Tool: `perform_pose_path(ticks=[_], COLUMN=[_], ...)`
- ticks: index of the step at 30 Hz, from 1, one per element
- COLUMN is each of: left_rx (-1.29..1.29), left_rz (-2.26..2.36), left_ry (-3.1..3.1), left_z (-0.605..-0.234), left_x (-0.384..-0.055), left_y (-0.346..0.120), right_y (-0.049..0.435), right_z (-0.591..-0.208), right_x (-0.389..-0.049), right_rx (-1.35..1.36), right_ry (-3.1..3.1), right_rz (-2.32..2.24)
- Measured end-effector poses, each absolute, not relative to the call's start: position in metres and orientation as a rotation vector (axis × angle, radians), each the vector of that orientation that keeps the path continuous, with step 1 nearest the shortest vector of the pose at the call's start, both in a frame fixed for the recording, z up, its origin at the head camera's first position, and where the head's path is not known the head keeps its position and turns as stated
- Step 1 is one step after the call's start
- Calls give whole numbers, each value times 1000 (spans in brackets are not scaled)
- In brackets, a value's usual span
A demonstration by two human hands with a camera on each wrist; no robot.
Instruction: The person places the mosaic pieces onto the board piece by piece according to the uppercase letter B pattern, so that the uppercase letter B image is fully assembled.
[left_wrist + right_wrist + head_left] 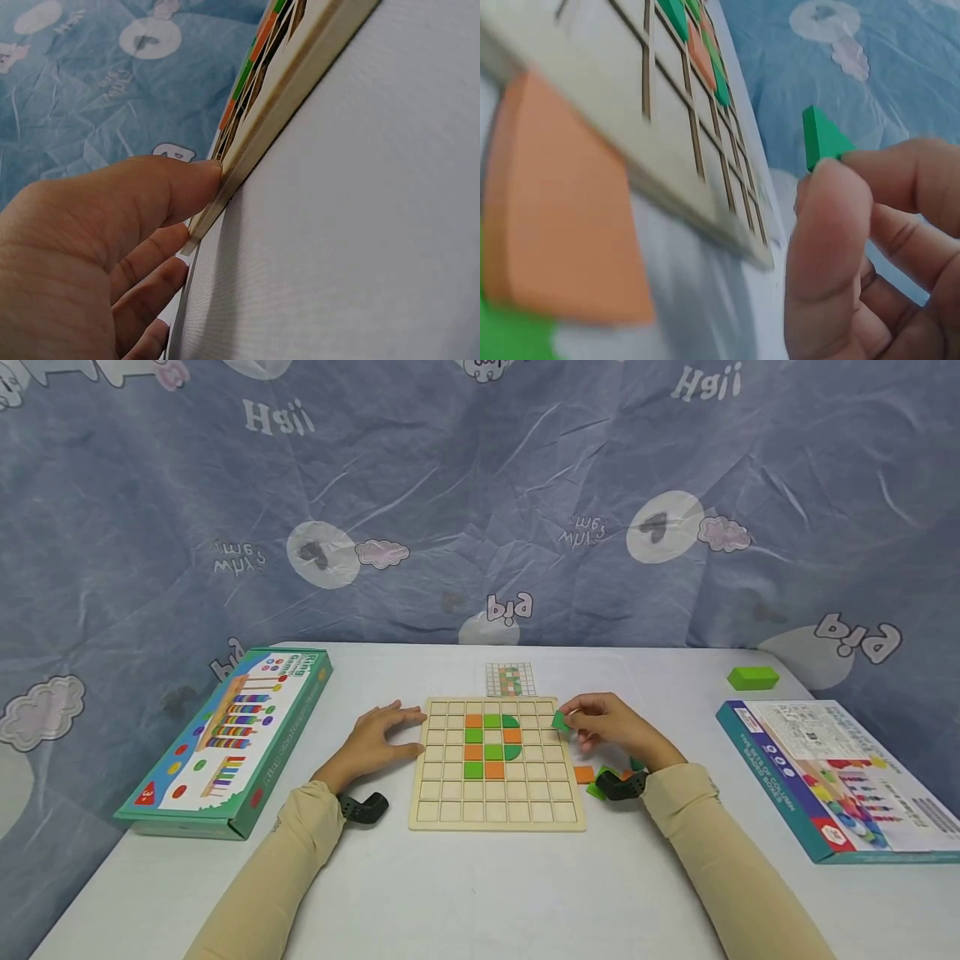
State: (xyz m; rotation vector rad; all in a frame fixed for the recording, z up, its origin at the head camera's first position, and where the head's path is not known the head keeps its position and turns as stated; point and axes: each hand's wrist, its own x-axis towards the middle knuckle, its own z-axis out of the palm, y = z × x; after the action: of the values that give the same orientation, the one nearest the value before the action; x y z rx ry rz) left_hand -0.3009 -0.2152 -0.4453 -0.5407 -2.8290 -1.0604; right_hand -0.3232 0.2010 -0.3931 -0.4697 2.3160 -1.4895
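Note:
My right hand [611, 727] pinches a small green tile [821, 142] between thumb and forefinger, raised beside the board's right edge. The tile has a pointed corner in the right wrist view. The wooden grid board [442, 814] lies flat, with several orange, green and rounded dark green tiles set in its middle cells. At the board's left edge is my left hand [375, 739], fingers spread and thumb tip touching the rim in the left wrist view. Under the right wrist lie loose tiles, among them an orange square [583, 775], partly hidden by the wrist strap.
A small pattern card [510, 679] lies just behind the board. On the left is a green game box [232, 735]; another box [847, 777] is on the right, with a green block [753, 678] behind it. A printed cloth [450, 510] hangs at the back.

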Motion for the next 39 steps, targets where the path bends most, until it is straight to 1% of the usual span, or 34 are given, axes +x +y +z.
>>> perform_pose_path(ticks=[9,25,39], left_rx=[-539,-544,-541], left_rz=[-1062,-1056,-1071], left_ry=[-2830,-2826,-2827], left_z=[-446,-444,-445], left_x=[-301,-301,-301], left_y=[-215,-215,-215], right_y=[182,153,139], right_z=[-392,-400,-401], right_x=[-317,-306,-298], right_rx=[-537,-558,-585], right_ry=[2244,2120,2228], right_rz=[-1480,-1468,-1325])
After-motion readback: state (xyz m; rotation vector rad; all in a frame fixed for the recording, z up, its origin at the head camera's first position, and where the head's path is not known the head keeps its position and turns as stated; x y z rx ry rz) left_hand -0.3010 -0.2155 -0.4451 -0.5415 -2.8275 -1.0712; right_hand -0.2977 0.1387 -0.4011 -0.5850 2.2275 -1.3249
